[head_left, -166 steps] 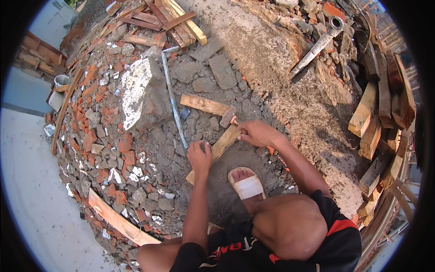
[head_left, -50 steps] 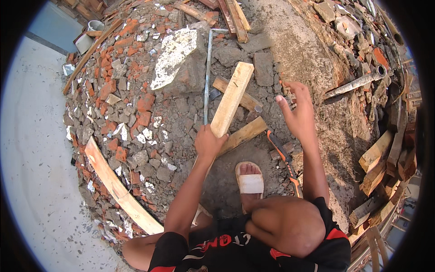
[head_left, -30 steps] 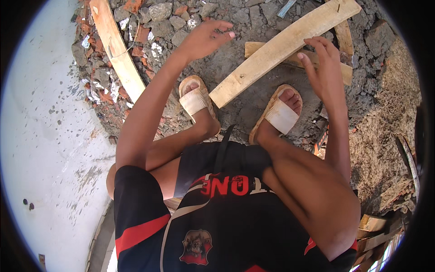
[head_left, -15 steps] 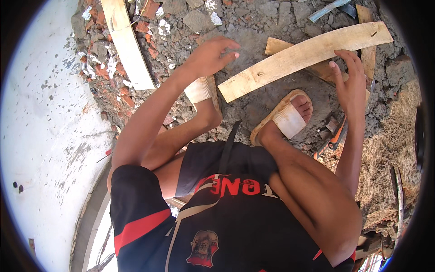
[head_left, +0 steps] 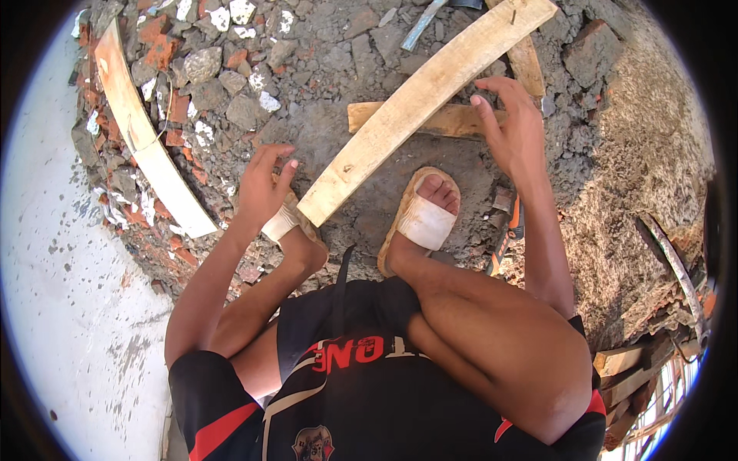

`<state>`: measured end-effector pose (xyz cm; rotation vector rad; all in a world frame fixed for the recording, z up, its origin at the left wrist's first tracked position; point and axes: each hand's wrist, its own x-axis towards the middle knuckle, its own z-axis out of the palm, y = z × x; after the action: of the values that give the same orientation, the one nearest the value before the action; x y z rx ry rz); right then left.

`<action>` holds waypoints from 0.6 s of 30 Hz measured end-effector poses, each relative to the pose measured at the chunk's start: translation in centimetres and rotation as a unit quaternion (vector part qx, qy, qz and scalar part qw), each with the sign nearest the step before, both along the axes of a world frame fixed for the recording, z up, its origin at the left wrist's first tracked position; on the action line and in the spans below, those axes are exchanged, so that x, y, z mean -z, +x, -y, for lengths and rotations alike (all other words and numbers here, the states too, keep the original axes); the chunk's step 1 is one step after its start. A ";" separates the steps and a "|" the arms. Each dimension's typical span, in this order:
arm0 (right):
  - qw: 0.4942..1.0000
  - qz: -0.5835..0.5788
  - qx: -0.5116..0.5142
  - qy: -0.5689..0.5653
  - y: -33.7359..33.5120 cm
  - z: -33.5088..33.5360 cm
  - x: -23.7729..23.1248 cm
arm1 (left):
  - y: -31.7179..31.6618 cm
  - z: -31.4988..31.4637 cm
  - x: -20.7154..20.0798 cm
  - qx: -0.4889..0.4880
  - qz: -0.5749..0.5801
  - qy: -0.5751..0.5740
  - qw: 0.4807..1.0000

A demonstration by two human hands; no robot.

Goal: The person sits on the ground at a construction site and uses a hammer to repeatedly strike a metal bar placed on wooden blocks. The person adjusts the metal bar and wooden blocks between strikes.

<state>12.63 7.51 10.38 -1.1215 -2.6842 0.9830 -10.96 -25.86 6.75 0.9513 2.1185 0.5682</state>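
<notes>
Long plank (head_left: pixel 415 111): right fingers (head_left: pixel 505 87) loosely parted, just beside edge; left fingers (head_left: pixel 269 154) likewise, near lower end.

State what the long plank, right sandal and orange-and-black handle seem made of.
Long plank: bare, matt wood, by its pale tone and knot-like mark.
Right sandal: dull white on top, its ribbing suggesting synthetic or leather.
Handle: probably plastic or rubber, by its two-colour sections; finish unclear.

left sandal (head_left: pixel 280 223): toes behind left hand (head_left: pixel 261 188) | lower board (head_left: pixel 450 121): end behind right hand (head_left: pixel 515 137) | blue strip (head_left: pixel 422 26): cut by top edge
</notes>
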 end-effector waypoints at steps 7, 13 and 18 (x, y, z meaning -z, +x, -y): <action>0.986 0.036 0.160 0.036 4.2 -2.3 0.0 | 7.0 -12.4 1.1 0.054 -0.105 0.157 0.981; 0.966 0.071 0.248 0.033 8.3 -0.5 0.3 | 11.1 -21.7 3.0 -0.019 -0.124 0.127 0.984; 0.949 0.097 0.298 -0.043 12.4 2.9 2.1 | 10.7 -22.8 3.5 -0.001 -0.094 0.121 0.988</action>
<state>25.05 4.63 8.28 -1.9723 -2.1898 0.9116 -0.26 -3.06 3.21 1.1766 2.2516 0.7761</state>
